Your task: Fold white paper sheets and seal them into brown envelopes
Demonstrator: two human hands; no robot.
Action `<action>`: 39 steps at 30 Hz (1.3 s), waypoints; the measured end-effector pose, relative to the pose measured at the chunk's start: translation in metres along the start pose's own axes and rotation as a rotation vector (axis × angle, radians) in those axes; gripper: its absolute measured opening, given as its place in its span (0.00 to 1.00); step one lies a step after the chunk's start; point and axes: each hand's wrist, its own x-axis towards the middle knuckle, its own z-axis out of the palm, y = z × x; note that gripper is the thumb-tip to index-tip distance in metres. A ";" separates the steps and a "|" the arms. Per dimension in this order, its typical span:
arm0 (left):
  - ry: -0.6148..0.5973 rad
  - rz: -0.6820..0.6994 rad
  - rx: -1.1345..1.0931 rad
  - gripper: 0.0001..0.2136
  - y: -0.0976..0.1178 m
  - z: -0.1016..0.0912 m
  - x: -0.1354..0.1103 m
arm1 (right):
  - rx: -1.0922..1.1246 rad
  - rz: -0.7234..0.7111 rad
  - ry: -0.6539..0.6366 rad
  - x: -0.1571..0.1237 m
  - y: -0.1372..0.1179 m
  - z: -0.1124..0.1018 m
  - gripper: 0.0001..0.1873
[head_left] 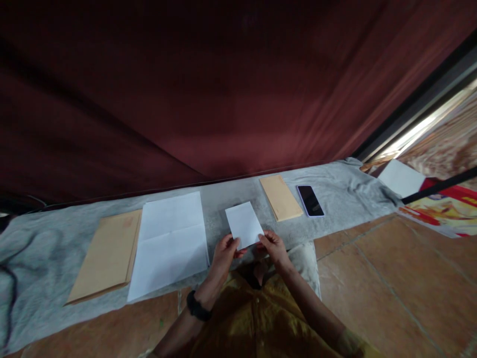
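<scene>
A small white sheet of paper, perhaps folded, is held between both hands over the grey cloth. My left hand pinches its near left corner, thumb on top. On the near right corner, my right hand grips it the same way. To the left lie large white sheets of paper with a crease across the middle. Beside those, a stack of brown envelopes rests partly against the sheets' edge. Right of the held paper is a smaller brown envelope.
A phone with a dark screen lies right of the small envelope. The grey cloth covers a long narrow surface against a dark red curtain. At the right, a red and yellow printed package sits above the tiled floor.
</scene>
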 end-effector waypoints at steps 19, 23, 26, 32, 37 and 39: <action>0.085 0.039 0.185 0.18 -0.014 -0.015 0.027 | -0.891 -0.708 0.078 0.002 0.019 0.001 0.20; 0.067 0.042 0.207 0.16 -0.012 -0.015 0.026 | -1.070 -0.918 -0.111 -0.003 0.020 0.004 0.23; 0.058 0.041 0.235 0.16 -0.011 -0.016 0.027 | -1.192 -0.957 -0.245 -0.006 0.028 0.008 0.26; 0.068 0.056 0.347 0.11 -0.008 -0.013 0.031 | -1.317 -0.952 -0.276 -0.008 0.039 0.005 0.28; 0.116 0.066 0.436 0.10 -0.005 -0.011 0.031 | -1.370 -0.949 -0.308 -0.007 0.034 0.000 0.29; 0.198 0.135 0.557 0.11 -0.006 -0.011 0.025 | -1.382 -0.962 -0.325 -0.006 0.032 -0.001 0.29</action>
